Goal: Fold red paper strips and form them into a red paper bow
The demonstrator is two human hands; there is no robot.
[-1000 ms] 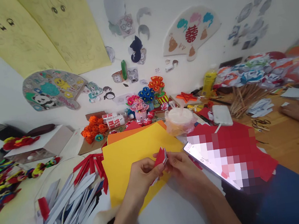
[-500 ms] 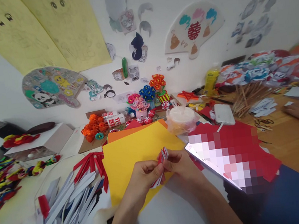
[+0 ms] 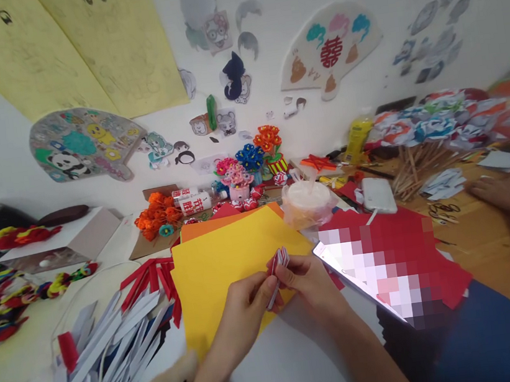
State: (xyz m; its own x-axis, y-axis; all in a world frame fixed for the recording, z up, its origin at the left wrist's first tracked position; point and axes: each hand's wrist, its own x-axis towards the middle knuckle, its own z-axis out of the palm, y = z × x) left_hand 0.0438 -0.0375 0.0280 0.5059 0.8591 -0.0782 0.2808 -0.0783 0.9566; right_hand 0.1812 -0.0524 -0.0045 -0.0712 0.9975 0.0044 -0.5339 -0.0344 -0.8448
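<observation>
Both hands pinch a small piece of folded red-and-white paper (image 3: pixel 280 261) over the sheets in front of me. My left hand (image 3: pixel 253 301) grips its lower left part, with the thumb laid along it. My right hand (image 3: pixel 306 278) holds the upper right part between thumb and fingers. The fingers hide some of the folds. Beneath the hands lies a large yellow paper sheet (image 3: pixel 218 271), with an orange sheet (image 3: pixel 208 227) showing behind it. Right of my right hand, a lit phone (image 3: pixel 365 283) lies slanted, its screen blurred out.
White paper strips (image 3: pixel 110 344) and red strips (image 3: pixel 154 279) are heaped at the left. A covered drink cup (image 3: pixel 309 199) stands behind the phone, near a white power bank (image 3: pixel 378 195) on red paper (image 3: pixel 402 240). Another person's hand (image 3: pixel 495 194) rests at the right by scissors (image 3: pixel 444 211).
The folded paper has turned in my fingers and is more upright and compact, showing its layered edges. My left hand has shifted slightly, and the view has moved a little.
</observation>
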